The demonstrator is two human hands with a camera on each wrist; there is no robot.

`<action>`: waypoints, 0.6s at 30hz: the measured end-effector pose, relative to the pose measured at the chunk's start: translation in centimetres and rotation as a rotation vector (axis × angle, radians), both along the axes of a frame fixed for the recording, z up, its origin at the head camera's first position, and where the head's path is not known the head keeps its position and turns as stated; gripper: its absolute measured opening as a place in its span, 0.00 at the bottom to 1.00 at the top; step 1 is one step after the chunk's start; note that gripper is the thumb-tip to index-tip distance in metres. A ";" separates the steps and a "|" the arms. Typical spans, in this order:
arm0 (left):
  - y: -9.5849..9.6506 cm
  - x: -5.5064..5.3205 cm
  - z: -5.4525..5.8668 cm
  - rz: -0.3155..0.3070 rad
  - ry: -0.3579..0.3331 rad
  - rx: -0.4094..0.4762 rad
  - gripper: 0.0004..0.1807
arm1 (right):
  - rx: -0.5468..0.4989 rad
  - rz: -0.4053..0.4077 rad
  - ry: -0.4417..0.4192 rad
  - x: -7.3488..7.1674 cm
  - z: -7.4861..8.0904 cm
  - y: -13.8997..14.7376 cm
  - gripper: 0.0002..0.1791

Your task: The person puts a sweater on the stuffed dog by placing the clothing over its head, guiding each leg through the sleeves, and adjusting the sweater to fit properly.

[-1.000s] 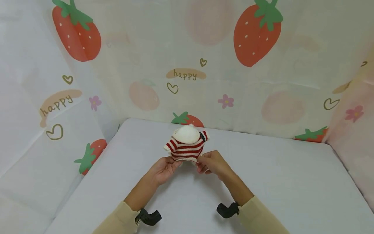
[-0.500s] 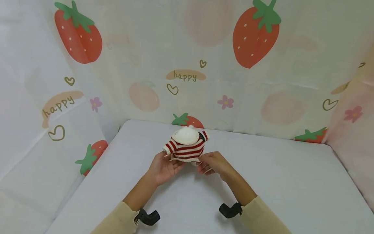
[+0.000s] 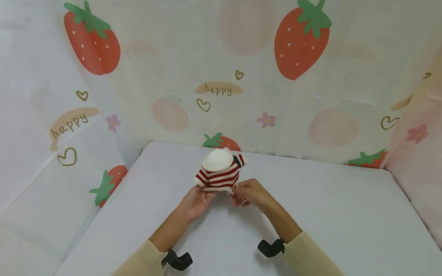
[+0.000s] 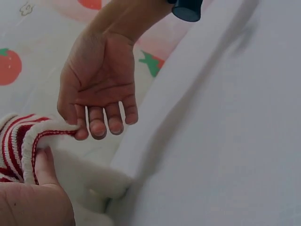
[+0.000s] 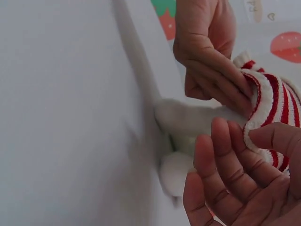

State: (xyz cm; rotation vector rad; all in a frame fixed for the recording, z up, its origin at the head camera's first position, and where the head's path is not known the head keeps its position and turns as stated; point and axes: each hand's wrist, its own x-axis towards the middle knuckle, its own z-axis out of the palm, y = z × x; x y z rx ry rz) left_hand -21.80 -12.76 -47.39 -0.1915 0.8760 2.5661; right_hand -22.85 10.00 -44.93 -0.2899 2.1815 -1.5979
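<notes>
A white plush toy [image 3: 217, 160] stands near the back of the table, wearing a red-and-white striped knit sweater [image 3: 223, 178]. A dark patch shows at its right shoulder. My right hand [image 3: 251, 193] pinches the sweater's white hem between thumb and index finger; its other fingers stay spread, as the right wrist view [image 5: 244, 183] shows. At the hem's other side, my left hand [image 3: 197, 203] grips the sweater with fingers tucked under the edge [image 4: 45, 167]. Its thumb is partly hidden. The toy's white legs [image 5: 188, 117] show below the hem in the right wrist view.
A white-covered table [image 3: 328, 214] lies beneath the hands. Fabric walls [image 3: 293, 115] printed with strawberries, hearts and flowers stand behind it and on both sides. Black wrist mounts [image 3: 271, 248] sit by the beige sleeves [image 3: 310, 253].
My left hand shifts its hold along the hem, turning palm up and then narrowing again. The toy tilts slightly to the left. My right hand stays almost still at the hem.
</notes>
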 end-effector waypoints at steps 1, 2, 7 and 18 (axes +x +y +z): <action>0.0 0.0 0.0 -0.004 0.007 -0.024 0.18 | 0.004 0.005 0.004 0.0 0.1 0.1 0.20; -0.1 0.0 0.1 -0.006 0.013 -0.051 0.19 | 0.009 0.010 0.009 -0.1 0.1 0.2 0.20; -1.1 -0.1 0.3 -0.036 0.055 -0.213 0.26 | 0.076 0.058 0.018 -0.8 1.2 1.7 0.19; -5.9 -1.2 3.6 0.055 0.263 -0.940 0.25 | 0.355 -0.071 0.419 -2.9 7.6 4.3 0.15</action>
